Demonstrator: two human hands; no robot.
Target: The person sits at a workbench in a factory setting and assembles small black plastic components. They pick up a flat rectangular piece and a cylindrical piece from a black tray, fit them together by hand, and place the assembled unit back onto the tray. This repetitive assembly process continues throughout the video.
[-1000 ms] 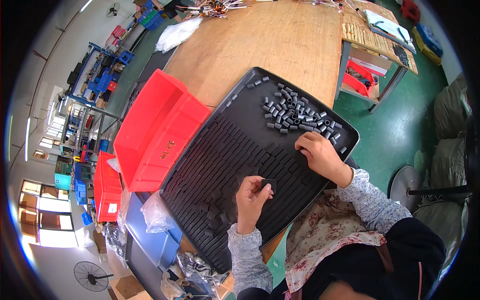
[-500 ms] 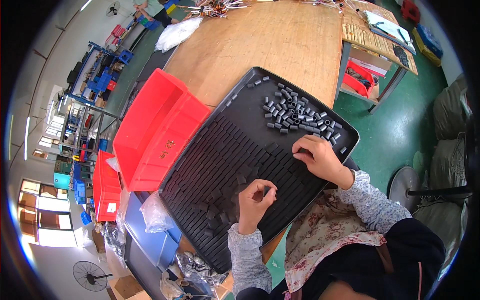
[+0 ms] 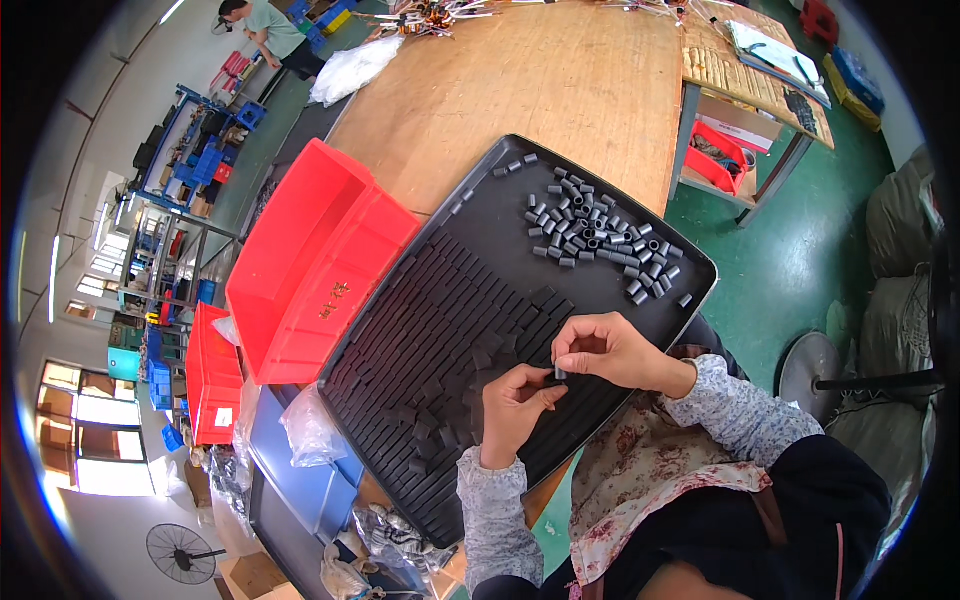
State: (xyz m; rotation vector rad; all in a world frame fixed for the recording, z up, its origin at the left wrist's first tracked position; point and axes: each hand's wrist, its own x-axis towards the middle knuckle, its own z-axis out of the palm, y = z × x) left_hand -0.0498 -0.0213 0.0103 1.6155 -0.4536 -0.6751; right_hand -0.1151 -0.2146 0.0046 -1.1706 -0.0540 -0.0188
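Observation:
My left hand (image 3: 512, 408) is closed in a pinch over the large black tray (image 3: 505, 215), with a small dark piece at its fingertips, mostly hidden. Meeting it from the right, my right hand (image 3: 618, 352) pinches a short grey tube (image 3: 560, 374). The two sets of fingertips nearly touch around this tube. Beneath my hands, rows of flat black strips (image 3: 430, 310) cover much of the tray. Several loose black pieces (image 3: 425, 425) lie on top of the rows beside my left hand. A pile of short grey tubes (image 3: 590, 225) is spread over the tray's far right part.
A red bin (image 3: 310, 270) leans along the tray's left side, with another red bin (image 3: 212, 375) beyond it. The wooden table (image 3: 510, 80) extends away, bearing a white plastic bag (image 3: 355, 70) and wires (image 3: 430, 15). Another person (image 3: 275, 35) stands at the far left.
My right hand has moved left and nearer from the tube pile, bringing a tube to my left hand. My left hand has shifted slightly right. The far person has come further into view.

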